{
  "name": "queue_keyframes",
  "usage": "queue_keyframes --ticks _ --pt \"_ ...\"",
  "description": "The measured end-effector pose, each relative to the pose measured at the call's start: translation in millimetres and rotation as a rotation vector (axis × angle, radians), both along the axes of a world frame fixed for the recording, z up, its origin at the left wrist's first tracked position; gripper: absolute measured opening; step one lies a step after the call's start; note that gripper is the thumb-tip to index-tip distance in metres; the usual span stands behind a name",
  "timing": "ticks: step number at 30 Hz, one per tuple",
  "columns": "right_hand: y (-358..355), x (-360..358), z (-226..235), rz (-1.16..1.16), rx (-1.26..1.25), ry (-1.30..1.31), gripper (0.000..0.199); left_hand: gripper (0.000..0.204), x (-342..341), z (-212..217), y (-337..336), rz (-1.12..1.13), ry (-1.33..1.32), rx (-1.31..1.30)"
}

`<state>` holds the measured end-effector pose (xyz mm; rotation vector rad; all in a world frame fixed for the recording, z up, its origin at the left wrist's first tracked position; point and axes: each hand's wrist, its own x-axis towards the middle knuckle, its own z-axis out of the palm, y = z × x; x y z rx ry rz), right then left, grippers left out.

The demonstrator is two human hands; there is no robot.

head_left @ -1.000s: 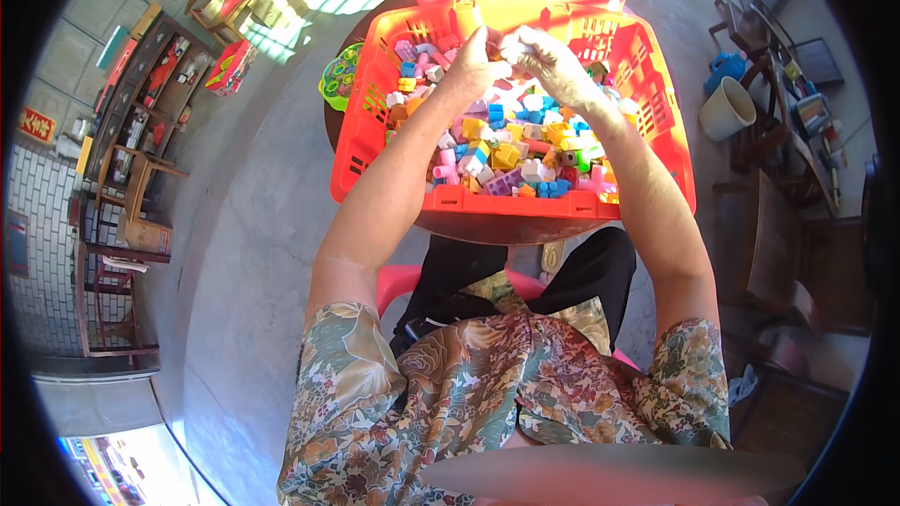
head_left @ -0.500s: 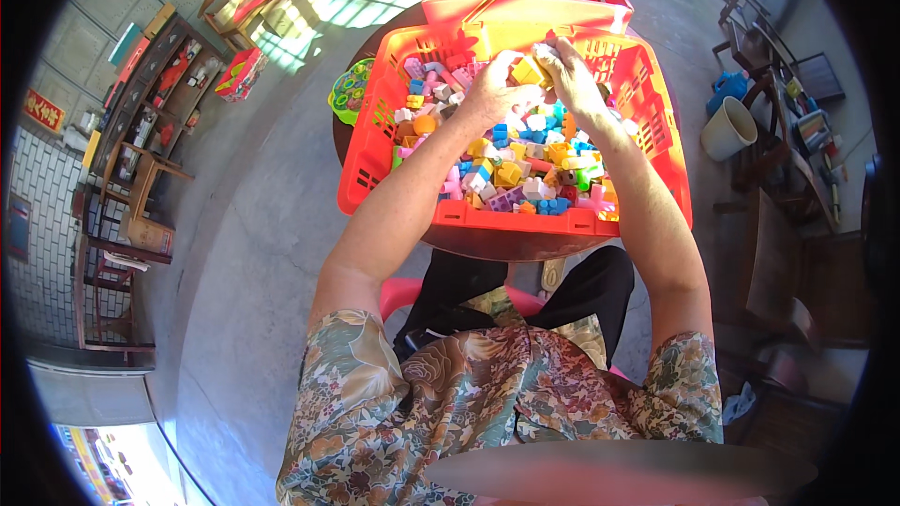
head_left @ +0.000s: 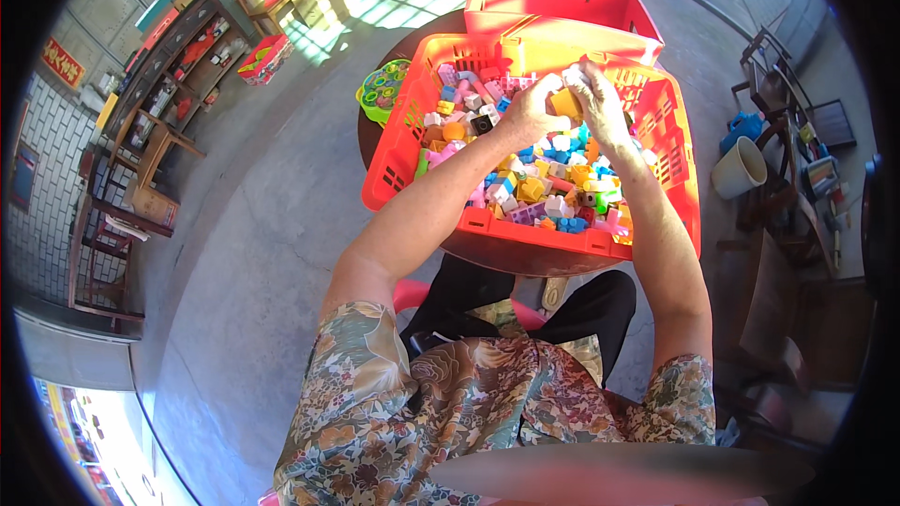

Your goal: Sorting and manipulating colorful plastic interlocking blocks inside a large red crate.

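Observation:
Above the far part of a red plastic basket (head_left: 382, 173), my two hands meet around a yellow toy brick (head_left: 565, 104). My left hand (head_left: 531, 115) has its fingers closed at the left side of the brick. On the other side, my right hand (head_left: 602, 111) is closed on it, fingers curled over the top. Something pale grey or white (head_left: 574, 76) shows at the fingertips, too small to make out. Beneath the hands the basket holds many loose bricks, among them a black brick (head_left: 482, 124) by my left forearm and a purple brick (head_left: 527, 214) near the front.
The basket stands on a round brown table (head_left: 511, 262). Directly behind it is a red box (head_left: 562, 0). A green tray of round pieces (head_left: 382, 89) sits at the table's left. Off to the right are a cream bucket (head_left: 739, 169) and dark wooden furniture.
The whole view has shifted, so the basket appears lower and farther right. Both hands remain together at the yellow brick. A black brick now shows beside my left forearm.

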<state>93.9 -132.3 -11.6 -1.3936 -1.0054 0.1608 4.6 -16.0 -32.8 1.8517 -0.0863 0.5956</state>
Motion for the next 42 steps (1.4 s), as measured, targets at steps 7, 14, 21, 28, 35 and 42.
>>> queue_keyframes --ticks 7,14,21,28,35,42 --pt "-4.8 -8.3 10.3 0.002 -0.155 0.281 0.017 0.053 -8.2 17.2 4.2 -0.167 0.250 -0.359" --pt "0.7 -9.3 -0.1 0.038 -0.056 0.054 0.017 0.048 -5.2 10.7 -1.2 -0.149 0.189 -0.484" --pt "-2.7 -5.0 4.7 0.170 -0.039 0.190 0.014 0.067 2.1 10.4 -2.5 0.144 0.232 -0.159" --pt "-6.6 -3.9 15.3 0.144 -0.139 0.304 0.026 0.066 0.2 3.9 6.4 0.189 0.098 -0.124" --pt "-4.2 -5.2 12.4 0.173 -0.059 0.123 0.029 0.029 -8.5 22.5 5.5 -0.097 0.089 -0.868" --pt "-4.6 -9.3 16.6 0.105 -0.014 -0.025 0.024 0.035 -1.2 13.3 3.4 -0.254 0.145 -0.799"
